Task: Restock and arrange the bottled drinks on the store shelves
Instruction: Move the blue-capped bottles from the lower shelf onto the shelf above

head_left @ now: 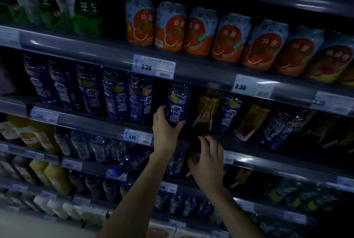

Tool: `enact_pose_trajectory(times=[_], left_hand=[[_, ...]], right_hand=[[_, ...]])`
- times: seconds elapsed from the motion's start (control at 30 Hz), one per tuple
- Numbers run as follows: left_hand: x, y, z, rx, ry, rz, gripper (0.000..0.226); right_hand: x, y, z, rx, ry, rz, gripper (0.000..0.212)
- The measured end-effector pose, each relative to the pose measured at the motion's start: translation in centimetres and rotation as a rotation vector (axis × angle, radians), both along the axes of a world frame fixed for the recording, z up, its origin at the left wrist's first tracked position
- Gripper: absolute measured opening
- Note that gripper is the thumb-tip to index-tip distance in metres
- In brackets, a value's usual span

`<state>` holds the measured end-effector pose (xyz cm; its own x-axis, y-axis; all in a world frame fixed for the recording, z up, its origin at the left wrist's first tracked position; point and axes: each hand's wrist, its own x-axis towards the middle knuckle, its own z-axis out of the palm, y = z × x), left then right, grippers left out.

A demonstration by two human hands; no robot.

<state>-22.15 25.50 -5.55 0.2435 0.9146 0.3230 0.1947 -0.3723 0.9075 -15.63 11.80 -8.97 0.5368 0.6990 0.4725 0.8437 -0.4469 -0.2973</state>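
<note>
My left hand grips the lower part of a blue-labelled drink bottle, which stands upright on the second shelf from the top, in a gap of its row. To its left stands a row of matching blue bottles. To its right are an amber tea bottle and another blue bottle. My right hand hovers at the shelf's front edge below the amber bottle, fingers spread and curled, holding nothing.
Orange-and-blue cans and green cans fill the shelf above. Further right, an amber bottle and a blue bottle lean. Lower shelves hold yellow juice bottles and more blue bottles. Price tags line the shelf edges.
</note>
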Motion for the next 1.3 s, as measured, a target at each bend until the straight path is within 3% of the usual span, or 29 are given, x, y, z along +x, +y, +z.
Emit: enact_pose_trajectory(times=[0.47, 0.7, 1.03, 1.3], left_hand=[[1.1, 0.2, 0.3, -0.004, 0.005, 0.019, 0.071], [-1.8, -1.5, -0.8, 0.139, 0.043, -0.027, 0.058], [-7.8, -3.2, -5.7, 0.184, 0.119, -0.083, 0.041], [-12.2, -2.5, -12.0, 0.045, 0.221, -0.034, 0.045]], right_hand=[[0.0, -0.1, 0.0, 0.013, 0.006, 0.011, 0.066], [-0.7, 0.0, 0.0, 0.053, 0.065, -0.005, 0.067], [-4.0, -0.1, -2.4, 0.192, 0.132, 0.02, 0.062], [-7.9, 1.8, -8.5, 0.222, 0.238, 0.116, 0.047]])
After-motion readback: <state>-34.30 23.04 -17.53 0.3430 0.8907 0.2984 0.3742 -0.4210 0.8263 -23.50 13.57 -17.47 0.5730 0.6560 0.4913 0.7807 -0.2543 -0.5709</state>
